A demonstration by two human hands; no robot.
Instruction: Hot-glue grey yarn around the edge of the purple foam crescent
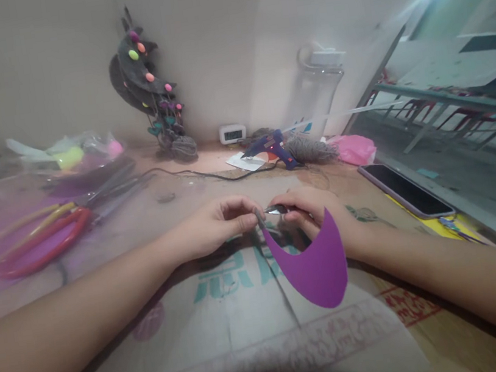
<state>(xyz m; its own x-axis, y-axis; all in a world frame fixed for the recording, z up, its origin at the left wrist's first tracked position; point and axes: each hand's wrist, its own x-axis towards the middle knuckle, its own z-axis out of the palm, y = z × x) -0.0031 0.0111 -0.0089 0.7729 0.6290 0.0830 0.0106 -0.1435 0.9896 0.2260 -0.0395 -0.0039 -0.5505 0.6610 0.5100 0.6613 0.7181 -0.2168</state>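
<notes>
My left hand (229, 216) pinches one tip of a purple crescent cutout (318, 271) between thumb and fingers. Grey yarn (260, 218) is wrapped round that tip, and a loose strand hangs below it. The rest of the crescent tilts down to the right, its other point rising before my right wrist. Closed around small scissors (275, 210), my right hand (306, 208) has the metal blades at the yarn-wrapped tip. Fingers hide most of the scissors' handles.
Large red-and-yellow-handled scissors (47, 239) lie left, near a plastic bag (71, 158). Behind my hands are a cord, a blue glue gun (270, 146), a grey yarn ball (311, 147) and a white clock (232, 134). A phone (408, 191) lies right, beside the table edge.
</notes>
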